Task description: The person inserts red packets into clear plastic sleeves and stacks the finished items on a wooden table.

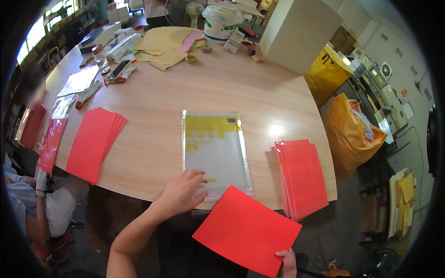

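My right hand (288,262) grips a plain red sheet of card (248,231) by its lower right corner, thumb on top. The sheet is tilted in front of the table's near edge. My left hand (183,192) is over the lower left part of a stack of clear plastic bags (215,157), its fingers apart and holding nothing. Yellow printing covers the upper part of the top bag. Whether the fingers touch the plastic, I cannot tell. To the right lies a pile of red cards in clear bags (303,176); to the left, a fanned stack of bare red cards (92,143).
At the far left a seated person's gloved hand (41,183) is by a bagged red card (52,146). Gloves (88,94), a glass jar (100,59), brown envelopes (164,39), tape rolls (191,59) and a white bucket (221,23) sit further back. Orange sacks (347,134) stand off the right edge.
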{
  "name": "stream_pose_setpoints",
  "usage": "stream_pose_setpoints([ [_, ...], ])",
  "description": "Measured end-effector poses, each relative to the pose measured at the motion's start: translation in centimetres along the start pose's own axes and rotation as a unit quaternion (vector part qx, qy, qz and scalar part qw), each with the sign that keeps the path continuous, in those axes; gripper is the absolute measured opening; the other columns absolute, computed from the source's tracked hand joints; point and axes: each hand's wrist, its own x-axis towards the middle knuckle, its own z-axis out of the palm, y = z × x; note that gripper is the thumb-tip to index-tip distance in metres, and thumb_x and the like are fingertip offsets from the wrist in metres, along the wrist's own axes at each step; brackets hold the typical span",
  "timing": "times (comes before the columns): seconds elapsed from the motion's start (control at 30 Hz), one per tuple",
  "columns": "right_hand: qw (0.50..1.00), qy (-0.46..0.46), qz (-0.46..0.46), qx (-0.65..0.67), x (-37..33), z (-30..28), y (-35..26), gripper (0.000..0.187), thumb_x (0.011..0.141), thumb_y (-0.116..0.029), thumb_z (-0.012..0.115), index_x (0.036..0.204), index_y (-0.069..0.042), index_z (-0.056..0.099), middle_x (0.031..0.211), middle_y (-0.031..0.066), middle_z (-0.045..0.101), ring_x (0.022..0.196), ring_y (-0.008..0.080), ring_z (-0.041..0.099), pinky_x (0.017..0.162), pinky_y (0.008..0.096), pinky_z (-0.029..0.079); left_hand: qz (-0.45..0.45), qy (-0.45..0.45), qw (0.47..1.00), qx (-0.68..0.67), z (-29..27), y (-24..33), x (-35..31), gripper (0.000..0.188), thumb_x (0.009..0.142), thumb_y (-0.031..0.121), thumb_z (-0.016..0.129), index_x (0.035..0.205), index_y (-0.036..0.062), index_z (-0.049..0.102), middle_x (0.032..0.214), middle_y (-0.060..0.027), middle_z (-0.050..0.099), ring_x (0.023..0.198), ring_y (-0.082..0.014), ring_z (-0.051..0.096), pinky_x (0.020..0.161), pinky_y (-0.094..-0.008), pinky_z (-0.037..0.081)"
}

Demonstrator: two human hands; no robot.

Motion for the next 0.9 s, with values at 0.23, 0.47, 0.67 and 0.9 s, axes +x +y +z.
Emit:
stream_pose_setpoints([
  [0.23,0.998,-0.007,0.061,-0.007,0.1,-2.2,4.1,0.064,0.076,0.003,0.057,0.138,0.005,0.045,0.122,0.0177,0.063,0.108,0.0301,0.065,0.094,0.0398,0.054,0.041,-0.083,0.956,0.278,3.4,-1.5,1.7,0.021,0.075,0.016,0.071,0.089,0.0046,0.059,0.095,-0.0096,0.059,0.089,-0.0259,0.06,0.076,-0.0368,0.05],
  [0.47,0.995,-0.036,0.058,0.076,0.8,1.0,5.1,0.057,0.083,-0.003,0.059,0.138,0.003,0.046,0.123,0.0161,0.062,0.108,0.0286,0.065,0.094,0.0407,0.053,-0.007,-0.005,0.975,0.222,4.8,-2.1,2.5,0.017,0.079,0.014,0.069,0.091,0.0054,0.061,0.093,-0.0081,0.06,0.086,-0.0254,0.06,0.076,-0.0365,0.05],
  [0.67,0.987,-0.006,0.077,0.138,0.2,3.5,7.2,0.053,0.093,-0.002,0.049,0.145,-0.005,0.041,0.138,0.0158,0.055,0.124,0.0322,0.057,0.103,0.0459,0.05,-0.015,0.056,0.996,0.065,2.7,-3.6,0.8,0.028,0.081,0.012,0.07,0.106,0.0027,0.061,0.111,-0.0095,0.065,0.104,-0.0297,0.06,0.088,-0.0395,0.05],
  [0.9,0.967,-0.021,0.133,0.214,0.2,3.1,8.4,0.055,0.094,-0.005,0.051,0.148,-0.004,0.038,0.141,0.0172,0.052,0.126,0.0346,0.056,0.105,0.0496,0.049,-0.337,0.11,0.934,0.047,1.1,0.3,-0.2,0.029,0.088,0.016,0.071,0.111,-0.0002,0.062,0.1,-0.0093,0.065,0.084,-0.0194,0.061,0.072,-0.0311,0.048],
])
